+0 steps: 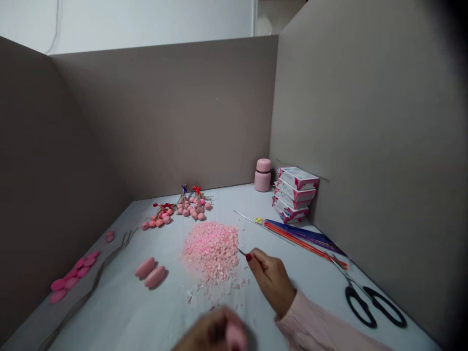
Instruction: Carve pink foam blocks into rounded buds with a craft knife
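At the bottom edge, my left hand (208, 331) is closed around a smooth pink piece that looks like soap (236, 336); both are blurred and partly cut off by the frame. My right hand (272, 278) is closed in a pinch on a thin dark tool (241, 251), whose narrow tip points toward a heap of pink shavings (212, 248). The tool's exact kind cannot be made out. Two long pink oval pieces (150, 273) lie left of the heap. Loose flakes are scattered between the heap and my left hand.
Bright pink discs (73, 278) and long dry stems (95, 287) line the left. Bundles of pink balls with ribbons (192, 207) lie at the back. Toward the right are a pink flask (263, 175), stacked boxes (295, 195), coloured strips (303, 236) and scissors (365, 297). Grey partitions (175, 117) enclose the table.
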{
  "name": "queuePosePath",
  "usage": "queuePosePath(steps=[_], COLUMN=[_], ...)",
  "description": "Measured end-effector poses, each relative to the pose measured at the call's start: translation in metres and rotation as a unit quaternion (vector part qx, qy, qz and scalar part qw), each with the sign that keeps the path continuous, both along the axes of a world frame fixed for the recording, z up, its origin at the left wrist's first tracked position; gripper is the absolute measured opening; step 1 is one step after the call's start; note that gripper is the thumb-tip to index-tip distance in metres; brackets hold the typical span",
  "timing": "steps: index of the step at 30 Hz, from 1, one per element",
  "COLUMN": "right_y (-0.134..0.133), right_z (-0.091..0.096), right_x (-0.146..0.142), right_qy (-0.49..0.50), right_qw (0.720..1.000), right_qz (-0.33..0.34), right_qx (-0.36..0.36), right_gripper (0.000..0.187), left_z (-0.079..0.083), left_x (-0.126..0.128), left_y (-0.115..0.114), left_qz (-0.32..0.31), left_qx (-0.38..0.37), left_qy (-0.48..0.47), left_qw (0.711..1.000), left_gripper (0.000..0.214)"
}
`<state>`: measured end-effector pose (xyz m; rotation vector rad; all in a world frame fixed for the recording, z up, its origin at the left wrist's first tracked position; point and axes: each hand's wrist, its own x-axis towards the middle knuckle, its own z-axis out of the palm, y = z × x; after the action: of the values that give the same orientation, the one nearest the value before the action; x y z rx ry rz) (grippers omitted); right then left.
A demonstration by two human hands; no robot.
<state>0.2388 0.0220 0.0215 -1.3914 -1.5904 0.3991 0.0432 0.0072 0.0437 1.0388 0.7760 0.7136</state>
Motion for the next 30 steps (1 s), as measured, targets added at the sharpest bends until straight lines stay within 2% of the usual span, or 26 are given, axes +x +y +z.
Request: queuePosePath(steps=[1,3,5,8,11,14,22,27,30], right_y=[0.001,0.001,-0.002,-0.008,-0.014,-0.016,-0.016,-0.017,-0.018], right_z=[0.0,0.001,0.002,0.004,0.004,0.001,-0.01,-0.013,-0.015], right_x=[0.001,0.003,0.002,-0.005,-0.014,-0.019,-0.015,-0.016,-0.016], right_qy=[0.007,0.011,-0.001,-0.036,-0.073,-0.115,-0.185,-0.195,-0.204], right_qw=[1.0,1.0,1.0,0.999,0.994,0.988,0.972,0.971,0.969], right_qz=[-0.007,-0.017,-0.005,0.037,0.077,0.106,0.148,0.141,0.141], right_qx=[0.003,0.009,0.004,-0.01,-0.021,-0.017,0.007,0.009,0.003], right_gripper=[0.039,0.04,0.039,0.037,0.034,0.031,0.03,0.037,0.037], left_z=[0.002,0.005,0.004,-0.01,-0.029,-0.039,-0.029,-0.026,-0.03], left_x=[0.004,0.009,0.012,0.01,0.009,0.009,0.007,0.008,0.009], left_y=[0.007,0.019,0.024,0.021,0.016,0.017,0.023,0.026,0.027], left_qz=[0.022,0.119,0.131,0.091,0.091,0.091,0.037,0.028,0.03], left_qx=[0.019,0.037,0.002,-0.057,-0.107,-0.121,-0.142,-0.183,-0.163], left_qy=[0.003,-0.031,-0.055,-0.092,-0.114,-0.136,-0.141,-0.125,-0.125], left_qw=[1.0,0.992,0.99,0.99,0.984,0.979,0.979,0.975,0.978], left_gripper=[0.013,0.015,0.027,0.036,0.036,0.033,0.02,0.025,0.027])
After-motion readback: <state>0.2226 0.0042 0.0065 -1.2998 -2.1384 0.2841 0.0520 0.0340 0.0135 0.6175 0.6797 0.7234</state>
